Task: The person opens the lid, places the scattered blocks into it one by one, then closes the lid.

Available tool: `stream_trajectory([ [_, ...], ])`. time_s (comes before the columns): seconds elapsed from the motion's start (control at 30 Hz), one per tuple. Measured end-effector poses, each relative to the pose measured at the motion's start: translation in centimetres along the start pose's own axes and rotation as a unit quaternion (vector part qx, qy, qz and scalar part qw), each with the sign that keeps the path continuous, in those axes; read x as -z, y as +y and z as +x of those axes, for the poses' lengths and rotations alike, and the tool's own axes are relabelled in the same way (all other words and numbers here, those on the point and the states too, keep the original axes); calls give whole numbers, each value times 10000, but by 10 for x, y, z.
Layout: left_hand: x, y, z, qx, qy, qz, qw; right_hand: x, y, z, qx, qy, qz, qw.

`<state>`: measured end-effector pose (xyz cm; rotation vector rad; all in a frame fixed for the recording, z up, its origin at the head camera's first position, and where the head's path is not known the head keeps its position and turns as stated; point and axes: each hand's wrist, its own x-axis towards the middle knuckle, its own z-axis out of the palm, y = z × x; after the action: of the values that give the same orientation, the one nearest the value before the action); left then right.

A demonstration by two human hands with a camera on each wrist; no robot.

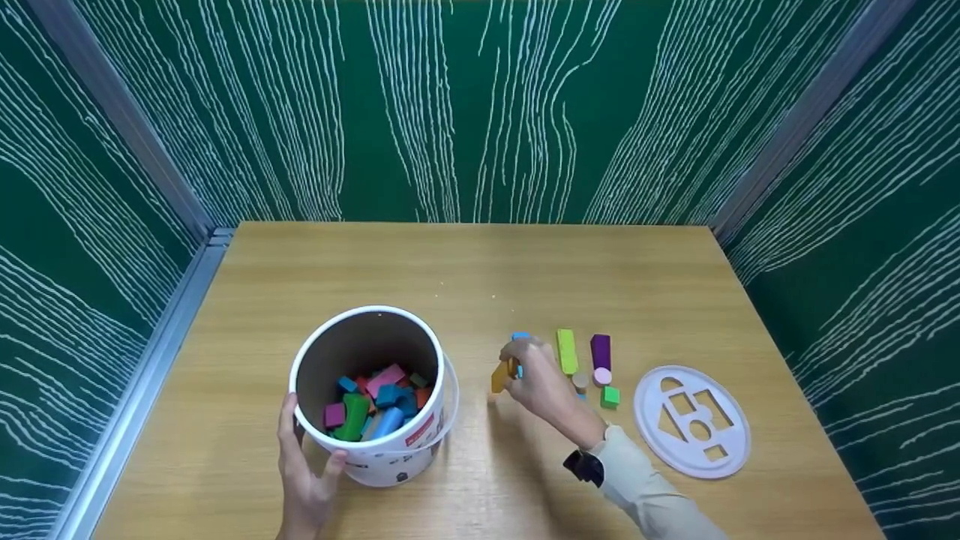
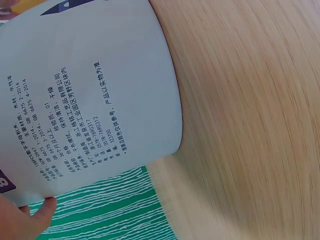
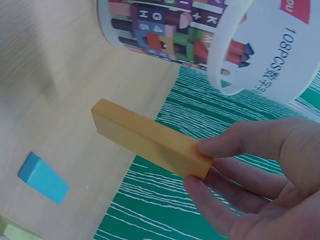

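Observation:
A white bucket [image 1: 379, 469] stands on the left half of the table, heaped inside with coloured toy blocks [image 1: 390, 395]. My left hand [image 1: 306, 480] holds the bucket at its near left side, thumb by the rim; the left wrist view shows its printed wall [image 2: 95, 100]. Between thumb and fingers, my right hand [image 1: 541, 382] pinches an orange rectangular block [image 3: 150, 140] by one end, to the right of the bucket. A blue block [image 3: 45, 177] lies on the table close to that hand, partly covered by it in the head view.
Right of my right hand lie a lime green block [image 1: 567, 351], a purple block [image 1: 601, 351], a pink round block [image 1: 601, 376] and a green cube [image 1: 610, 397]. Farther right is a white round lid [image 1: 651, 427] with shaped holes. Green patterned walls [image 1: 465, 112] border the table.

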<state>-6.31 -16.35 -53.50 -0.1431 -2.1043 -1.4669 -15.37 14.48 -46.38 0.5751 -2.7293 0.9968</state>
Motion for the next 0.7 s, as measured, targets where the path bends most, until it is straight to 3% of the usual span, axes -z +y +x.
stream_trajectory([
  [0.37, -1, -1, 0, -202, 135, -11, 9997, 11, -13, 0, 226, 278, -64, 9993],
  [0.7, -1, -2, 0, -301, 116, -31, 9995, 22, -25, 0, 82, 264, 29, 9996],
])
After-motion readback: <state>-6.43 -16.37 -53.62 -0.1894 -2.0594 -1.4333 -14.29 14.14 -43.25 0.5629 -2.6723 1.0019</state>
